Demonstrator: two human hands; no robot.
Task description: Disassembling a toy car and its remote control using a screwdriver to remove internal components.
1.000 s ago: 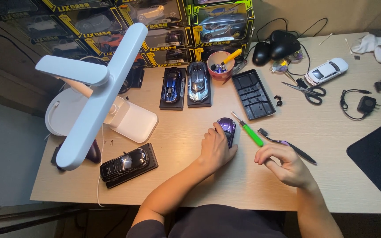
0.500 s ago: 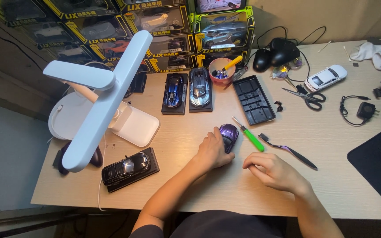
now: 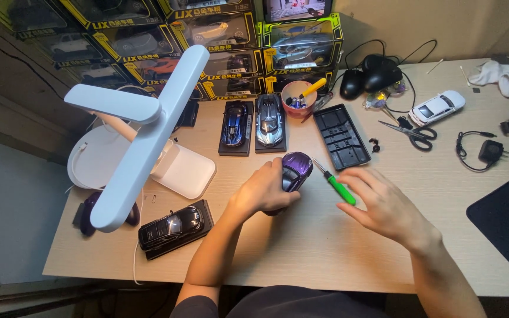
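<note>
Left hand (image 3: 261, 191) wrapped around purple model car (image 3: 295, 169), mid-desk (image 3: 325, 259), toward front edge. Right hand (image 3: 384, 206) fingers spread, tips touching green-handled screwdriver (image 3: 334, 183) just right of car. Black tray (image 3: 340, 136) behind.

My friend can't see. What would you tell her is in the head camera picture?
A person's left hand holds a purple toy car on a wooden desk, while the right hand reaches for a green screwdriver. More model cars, scissors and a white lamp surround them.
</note>
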